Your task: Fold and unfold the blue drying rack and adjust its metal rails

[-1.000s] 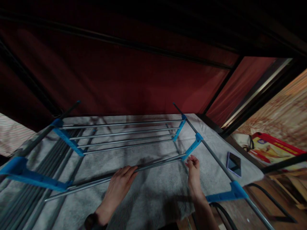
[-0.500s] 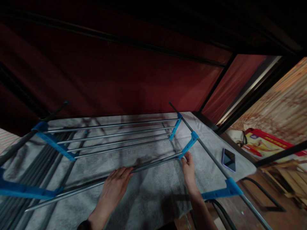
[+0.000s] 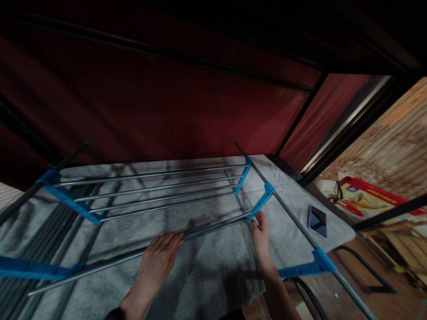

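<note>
1. Left hand (image 3: 160,258) is gripping metal tubes (image 3: 213,228) above grey cloth (image 3: 207,266), fingers curled over.
2. Right hand (image 3: 261,234) is touching the blue bracket (image 3: 260,205) at their right end; its grip I cannot tell.

A phone (image 3: 317,221) lies on the grey cloth (image 3: 336,231); to the phone's right are a red and yellow box (image 3: 370,198) and some slatted wood (image 3: 396,251). A brown ridged wall (image 3: 393,138) rises beyond it, and a dark red panel (image 3: 200,120) stands beyond it to the left
</note>
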`<state>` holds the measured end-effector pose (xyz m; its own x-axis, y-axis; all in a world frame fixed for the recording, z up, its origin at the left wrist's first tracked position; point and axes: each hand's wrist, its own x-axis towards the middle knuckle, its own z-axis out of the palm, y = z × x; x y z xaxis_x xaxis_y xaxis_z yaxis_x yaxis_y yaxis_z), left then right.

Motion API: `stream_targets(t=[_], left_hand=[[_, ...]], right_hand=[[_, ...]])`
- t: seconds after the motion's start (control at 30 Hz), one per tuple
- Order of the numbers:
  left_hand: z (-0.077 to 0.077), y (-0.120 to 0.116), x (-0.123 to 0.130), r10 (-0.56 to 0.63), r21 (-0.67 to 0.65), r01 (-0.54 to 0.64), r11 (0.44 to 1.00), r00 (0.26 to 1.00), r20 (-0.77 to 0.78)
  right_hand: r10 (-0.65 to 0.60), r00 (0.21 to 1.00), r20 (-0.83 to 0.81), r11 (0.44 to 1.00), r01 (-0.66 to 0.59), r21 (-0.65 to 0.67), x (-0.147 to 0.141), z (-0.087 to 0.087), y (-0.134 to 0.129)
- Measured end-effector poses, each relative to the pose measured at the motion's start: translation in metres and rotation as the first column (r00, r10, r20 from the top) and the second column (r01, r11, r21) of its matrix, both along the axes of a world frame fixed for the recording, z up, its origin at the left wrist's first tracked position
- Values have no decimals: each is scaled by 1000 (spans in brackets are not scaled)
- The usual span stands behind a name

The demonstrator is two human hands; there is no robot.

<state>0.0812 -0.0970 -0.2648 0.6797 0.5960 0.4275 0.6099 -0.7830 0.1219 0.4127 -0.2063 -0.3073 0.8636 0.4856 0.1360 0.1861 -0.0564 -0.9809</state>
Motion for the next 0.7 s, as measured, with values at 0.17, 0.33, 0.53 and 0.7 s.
stream_targets(t=[0.17,0.33,0.53,0.7], left_hand=[[0,0,0,-7,-30,7,1000,1000,-9],[-1,0,0,-6,-55,6,998,1000,-2],[0,1,1,5,-105,-5,994,1000,-4],[3,1,1,-1,-113,-1,994,1000,-16]], right_hand=[[1,1000,24,1000,-1,-11,0,-3,0],[16,999,46,1000,-15,-11,1,-6,-1],[11,998,56,1000,-9,-30,1,-7,-1],[8,999,47,1000,-7,-24,1,-7,-1]])
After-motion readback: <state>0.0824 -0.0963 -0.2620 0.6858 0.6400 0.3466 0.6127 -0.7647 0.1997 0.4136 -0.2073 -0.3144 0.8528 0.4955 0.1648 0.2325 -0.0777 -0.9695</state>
